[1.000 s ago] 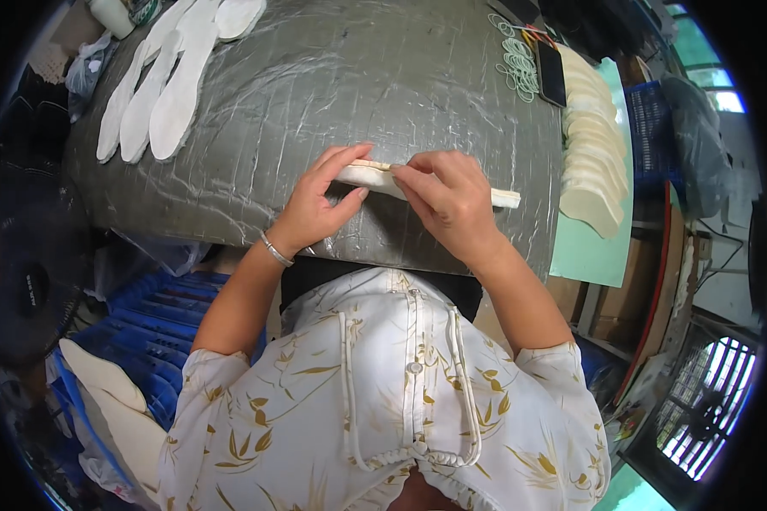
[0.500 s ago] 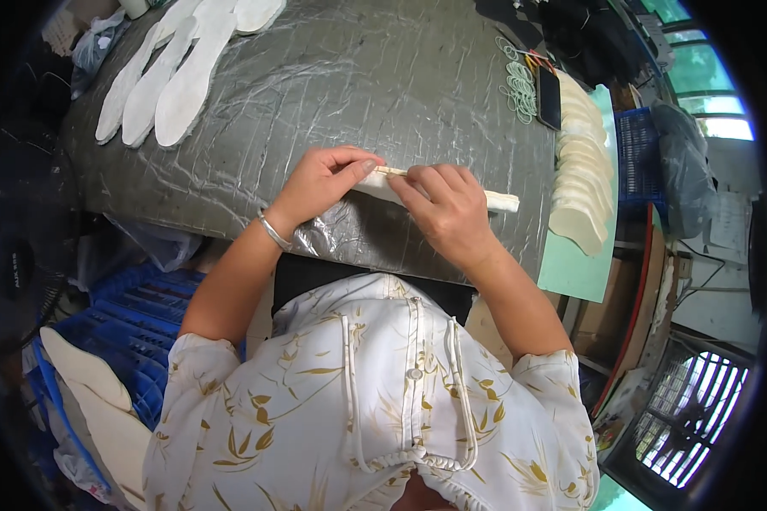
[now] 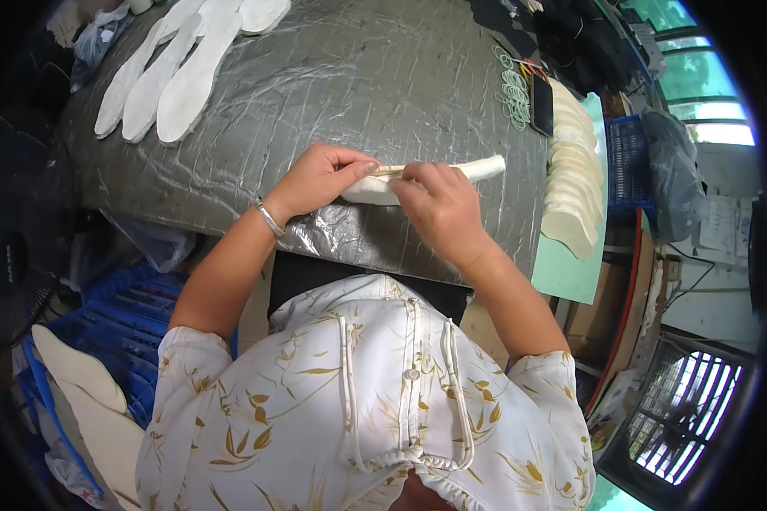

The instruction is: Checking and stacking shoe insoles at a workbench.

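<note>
Your dark grey table (image 3: 358, 94) fills the frame's upper middle; you have bright green-tinted windows (image 3: 699, 75) at upper right, a pale wall (image 3: 724, 298) below them, and a brightly backlit barred panel (image 3: 686, 417), lower right.

off-white strip (image 3: 371, 192), gold-leafed white shirt (image 3: 371, 375)

We are seeing a matt, cloth-like white piece (image 3: 371, 192), a glossy, wrinkled, plastic-looking table cover (image 3: 341, 85), a shiny metal bracelet (image 3: 270, 218), a smooth cloth blouse (image 3: 315, 383) and a blue plastic crate (image 3: 132, 302).
</note>
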A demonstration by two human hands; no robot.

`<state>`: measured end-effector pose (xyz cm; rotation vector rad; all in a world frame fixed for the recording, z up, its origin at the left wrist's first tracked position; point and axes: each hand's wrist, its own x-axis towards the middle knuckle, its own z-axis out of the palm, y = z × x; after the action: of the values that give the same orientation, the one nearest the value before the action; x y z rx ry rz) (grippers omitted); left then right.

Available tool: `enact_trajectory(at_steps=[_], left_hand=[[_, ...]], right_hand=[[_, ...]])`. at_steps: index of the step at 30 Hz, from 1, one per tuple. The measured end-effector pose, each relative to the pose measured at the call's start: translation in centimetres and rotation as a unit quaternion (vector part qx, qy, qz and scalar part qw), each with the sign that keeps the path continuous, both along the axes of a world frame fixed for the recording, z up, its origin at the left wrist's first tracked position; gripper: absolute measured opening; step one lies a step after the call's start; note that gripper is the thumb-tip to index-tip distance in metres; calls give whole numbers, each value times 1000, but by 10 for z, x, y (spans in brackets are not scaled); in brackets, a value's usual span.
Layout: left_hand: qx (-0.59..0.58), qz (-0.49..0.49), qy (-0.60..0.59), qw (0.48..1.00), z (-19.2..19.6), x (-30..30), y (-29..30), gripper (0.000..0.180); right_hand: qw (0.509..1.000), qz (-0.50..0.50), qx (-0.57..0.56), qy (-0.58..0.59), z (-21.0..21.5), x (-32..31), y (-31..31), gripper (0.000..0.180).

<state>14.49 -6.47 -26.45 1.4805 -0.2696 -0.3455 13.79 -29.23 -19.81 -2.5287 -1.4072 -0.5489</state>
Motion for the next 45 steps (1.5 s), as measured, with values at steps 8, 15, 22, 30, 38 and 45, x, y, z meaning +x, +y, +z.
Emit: enact_trajectory(at_steps=[8, 15, 22, 30, 38, 45], left_hand=[[52, -8, -113, 992, 7, -4, 0, 19], [70, -4, -200, 977, 9, -5, -4, 18], [63, 8, -156, 986, 10, -14, -8, 17], [60, -17, -79, 995, 11, -17, -7, 19], [75, 2, -36, 997, 14, -22, -11, 20], [122, -45, -104, 986, 18, -22, -9, 18]], right_hand=[[997, 15, -41, 62, 9, 12, 4, 17], [1000, -1, 0, -1, -2, 6, -2, 23], [994, 0, 104, 35, 8, 2, -4, 35], [999, 29, 32, -2, -1, -12, -14, 36], [998, 1, 64, -18, -8, -23, -7, 29], [996, -52, 4, 70, 10, -28, -1, 14]])
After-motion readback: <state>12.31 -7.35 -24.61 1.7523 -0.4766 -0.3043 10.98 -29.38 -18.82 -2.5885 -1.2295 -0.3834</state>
